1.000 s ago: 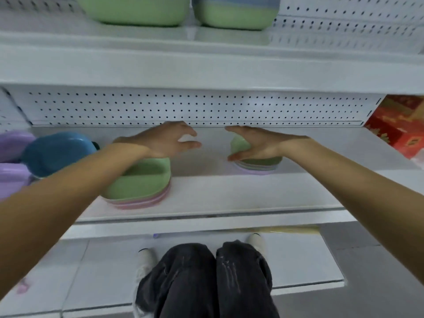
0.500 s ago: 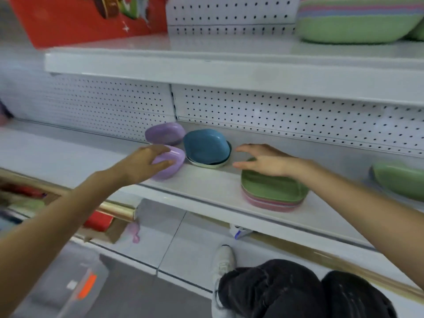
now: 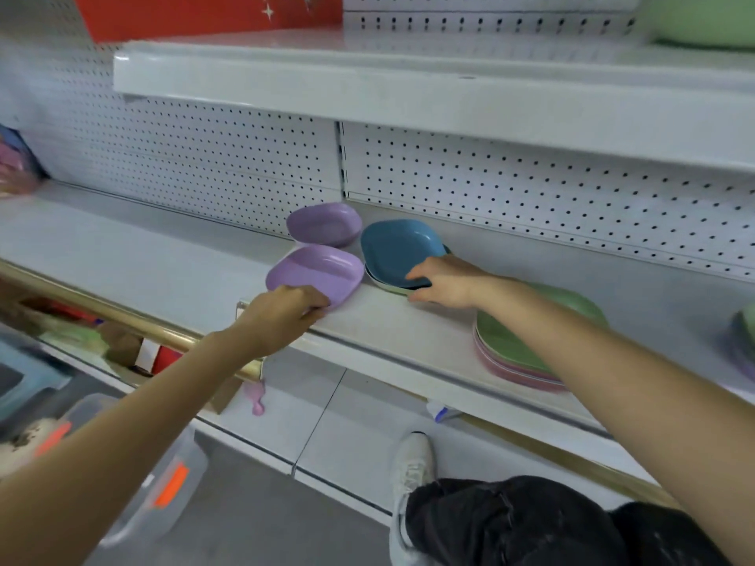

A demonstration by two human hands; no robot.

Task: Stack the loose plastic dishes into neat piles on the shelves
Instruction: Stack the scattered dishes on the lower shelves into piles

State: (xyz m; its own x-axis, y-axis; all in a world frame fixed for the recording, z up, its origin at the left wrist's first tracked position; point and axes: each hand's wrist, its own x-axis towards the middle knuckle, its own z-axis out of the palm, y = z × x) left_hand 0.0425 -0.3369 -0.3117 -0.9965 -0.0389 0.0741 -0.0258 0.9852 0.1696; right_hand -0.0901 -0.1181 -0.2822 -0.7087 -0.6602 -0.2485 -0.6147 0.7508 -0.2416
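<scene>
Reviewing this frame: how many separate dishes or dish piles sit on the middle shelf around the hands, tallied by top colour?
Purple: 2, front purple dish gripped by the left hand, rear purple dish behind it
Blue: 1, blue-topped pile under the right hand
Green: 1, green-topped pile over pink dishes
Total: 4. A blurred pile at the right edge is not counted.

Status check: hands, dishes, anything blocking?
Left hand gripping near purple dish. Right hand on blue dish pile. Nothing blocking.

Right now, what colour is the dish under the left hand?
Purple dish, gripped at its near edge by the left hand; head view.
</scene>
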